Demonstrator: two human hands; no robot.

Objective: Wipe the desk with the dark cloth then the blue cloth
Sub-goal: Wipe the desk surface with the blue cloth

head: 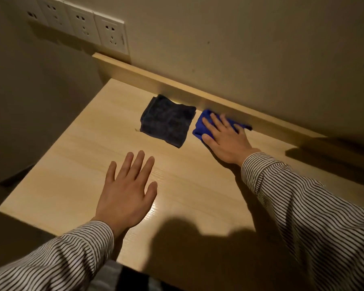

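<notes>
Dark cloth [167, 121] lies folded into a rough square on the pale wooden surface [198, 185], toward its back, and every place below is told from it.

Nearest the person, well short of the dark cloth, two striped sleeves [57, 255] come in from either side, and a broad shadow [187, 238] falls across the front of the surface between them. Nearer than the dark cloth and a little to its left, the left hand [127, 192] is spread flat, palm down, fingers straight and slightly apart, holding nothing; whether it touches the wood or hangs just above it cannot be told. Bare wood separates it from the dark cloth.

Just to the right of the dark cloth, apart from it by a narrow strip of wood, lies the blue cloth [199, 127]. The right hand [223, 139] lies on top of it, palm down, fingers straight and spread, covering most of it.

Behind the dark cloth a low wooden ledge [219, 101] runs along the wall [240, 38]. Farther back and to the left, a row of white wall sockets [111, 34] is mounted.
</notes>
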